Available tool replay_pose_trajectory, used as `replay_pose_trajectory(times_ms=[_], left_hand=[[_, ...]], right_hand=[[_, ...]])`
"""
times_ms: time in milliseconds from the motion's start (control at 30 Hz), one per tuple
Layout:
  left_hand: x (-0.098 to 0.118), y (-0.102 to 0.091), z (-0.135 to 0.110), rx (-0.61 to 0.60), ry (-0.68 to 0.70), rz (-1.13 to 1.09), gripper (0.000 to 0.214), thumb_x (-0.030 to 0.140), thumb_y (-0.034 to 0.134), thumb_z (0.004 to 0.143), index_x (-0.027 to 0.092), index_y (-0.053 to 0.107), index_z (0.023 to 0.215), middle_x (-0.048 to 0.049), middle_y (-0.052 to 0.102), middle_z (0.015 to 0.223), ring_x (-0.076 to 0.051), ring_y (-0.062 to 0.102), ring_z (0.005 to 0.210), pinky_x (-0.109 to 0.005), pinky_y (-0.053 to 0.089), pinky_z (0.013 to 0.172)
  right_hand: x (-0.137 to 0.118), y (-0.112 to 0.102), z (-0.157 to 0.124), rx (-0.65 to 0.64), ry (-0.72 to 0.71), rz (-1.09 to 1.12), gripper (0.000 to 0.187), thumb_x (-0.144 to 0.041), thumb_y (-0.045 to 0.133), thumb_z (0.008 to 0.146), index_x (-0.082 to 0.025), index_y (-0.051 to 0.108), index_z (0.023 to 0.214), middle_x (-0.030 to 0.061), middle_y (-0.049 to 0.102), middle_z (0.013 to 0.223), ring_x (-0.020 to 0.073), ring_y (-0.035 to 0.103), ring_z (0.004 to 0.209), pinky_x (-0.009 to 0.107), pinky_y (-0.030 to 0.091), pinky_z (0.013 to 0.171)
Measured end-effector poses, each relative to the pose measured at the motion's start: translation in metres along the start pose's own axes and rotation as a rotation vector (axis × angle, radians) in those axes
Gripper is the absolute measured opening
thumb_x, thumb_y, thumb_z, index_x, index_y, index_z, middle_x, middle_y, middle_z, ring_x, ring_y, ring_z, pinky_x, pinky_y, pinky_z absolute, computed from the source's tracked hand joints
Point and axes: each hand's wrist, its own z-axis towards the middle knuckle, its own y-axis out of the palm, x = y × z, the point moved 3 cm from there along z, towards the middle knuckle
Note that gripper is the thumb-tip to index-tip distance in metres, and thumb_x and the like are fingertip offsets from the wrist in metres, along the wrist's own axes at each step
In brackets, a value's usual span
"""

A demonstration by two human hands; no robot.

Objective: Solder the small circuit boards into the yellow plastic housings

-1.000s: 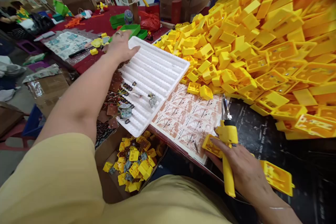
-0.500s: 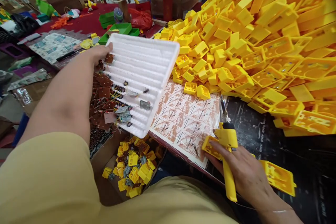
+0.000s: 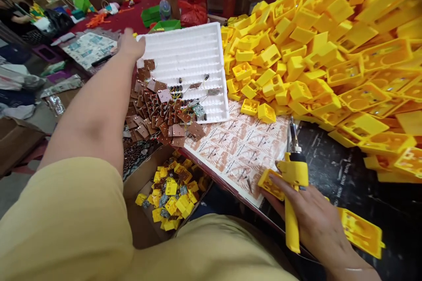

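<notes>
My left hand (image 3: 131,46) is closed on the upper left corner of a white ribbed tray (image 3: 187,52). Brown circuit boards (image 3: 158,109) with thin wires lie heaped over the tray's lower left part and beside it. A few small parts rest in its grooves. In my right hand (image 3: 316,224) is a yellow soldering gun (image 3: 296,173), its metal tip pointing up and away. The fingers of that hand also hold a small yellow plastic case (image 3: 272,183). Beside the right wrist lies an open yellow case (image 3: 361,232) on the black surface.
A tall heap of yellow cases (image 3: 296,61) fills the back right. Below the table edge stands a cardboard box (image 3: 145,224) containing yellow cases with boards. A patterned sheet (image 3: 237,140) covers the table's middle. Green trays (image 3: 150,16) and a red bag (image 3: 193,14) sit farther back.
The tray has gone from tilted to flatter, and its near edge is farther from me. More brown boards now show in a heap across its lower left. My right hand keeps its hold.
</notes>
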Motion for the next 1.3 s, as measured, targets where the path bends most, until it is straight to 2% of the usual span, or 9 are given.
replay_pose_trajectory(times_ms=[200,333,467,600,733,867,1000,1200,1300], left_hand=[[0.071,0.022,-0.056,-0.296,0.252,-0.017,0.037,0.035,0.072,0.082,0.019,0.072,0.115,-0.0035,0.072,0.122,-0.023,0.063,0.115,-0.036,0.046,0.105],[0.073,0.046,-0.06,-0.163,0.149,-0.197,0.029,0.038,0.065,0.085,0.017,0.072,0.104,-0.0098,0.072,0.12,-0.03,0.062,0.121,-0.044,0.046,0.102],[0.058,0.026,-0.043,-0.001,-0.01,-0.866,0.028,0.044,0.057,0.093,0.023,0.064,0.11,-0.0033,0.074,0.112,-0.021,0.068,0.107,-0.037,0.053,0.088],[0.08,0.004,-0.058,-0.124,0.175,-1.159,0.016,0.031,0.06,0.093,0.018,0.066,0.1,-0.0056,0.073,0.106,-0.019,0.071,0.097,-0.036,0.056,0.085],[0.111,0.024,-0.082,-0.361,0.327,-0.892,0.023,0.029,0.063,0.092,0.014,0.07,0.108,-0.0084,0.074,0.098,-0.019,0.071,0.09,-0.038,0.055,0.086],[0.124,0.05,-0.084,-0.188,0.476,-0.328,0.029,0.027,0.069,0.084,0.018,0.074,0.111,-0.0099,0.072,0.119,-0.028,0.062,0.118,-0.045,0.045,0.107],[0.13,0.067,-0.08,-0.131,0.404,-0.217,0.012,0.023,0.074,0.08,0.015,0.076,0.088,-0.0116,0.074,0.113,-0.034,0.06,0.121,-0.05,0.04,0.11],[0.135,0.046,-0.083,0.092,0.199,-1.008,0.022,0.021,0.041,0.103,0.017,0.062,0.099,-0.0049,0.075,0.101,-0.011,0.069,0.089,-0.029,0.053,0.086],[0.158,0.038,-0.12,-0.174,0.286,-1.22,0.016,0.033,0.06,0.097,0.018,0.063,0.094,-0.002,0.074,0.084,-0.01,0.068,0.07,-0.028,0.054,0.071]], right_hand=[[0.0,-0.001,0.005,0.003,-0.025,-0.034,0.029,-0.031,0.047,0.102,-0.01,0.059,0.119,0.0045,0.063,0.074,0.0201,0.062,0.069,0.033,0.047,0.073],[-0.001,-0.004,0.007,-0.008,-0.015,-0.092,0.031,-0.033,0.042,0.104,-0.012,0.058,0.119,0.0061,0.066,0.082,0.0212,0.065,0.072,0.042,0.045,0.091],[0.0,-0.005,0.004,-0.019,-0.001,-0.073,0.028,-0.03,0.041,0.104,-0.014,0.058,0.12,0.0021,0.06,0.072,0.0187,0.061,0.065,0.033,0.046,0.07],[0.002,-0.005,0.001,0.007,0.038,-0.105,0.032,-0.035,0.044,0.104,-0.011,0.059,0.119,-0.0003,0.05,0.065,0.0174,0.055,0.058,0.03,0.042,0.059],[0.003,-0.003,-0.002,0.007,0.041,-0.112,0.033,-0.036,0.044,0.104,-0.011,0.059,0.12,-0.0003,0.051,0.066,0.0177,0.054,0.059,0.029,0.042,0.06],[0.002,-0.003,-0.001,0.008,0.043,-0.113,0.033,-0.036,0.046,0.103,-0.011,0.059,0.121,0.0015,0.056,0.07,0.0184,0.057,0.064,0.029,0.044,0.062],[0.002,-0.003,0.0,0.025,0.042,-0.113,0.034,-0.037,0.044,0.103,-0.012,0.059,0.119,0.0003,0.051,0.065,0.018,0.054,0.06,0.029,0.042,0.059],[0.011,0.002,-0.011,0.043,0.085,-0.076,0.038,-0.039,0.054,0.099,-0.015,0.057,0.128,0.0014,0.055,0.068,0.0209,0.059,0.06,0.036,0.05,0.066],[0.012,-0.003,-0.013,0.104,0.13,-0.024,0.053,-0.034,0.065,0.093,-0.022,0.047,0.141,0.0023,0.062,0.073,0.0242,0.064,0.063,0.041,0.054,0.073]])
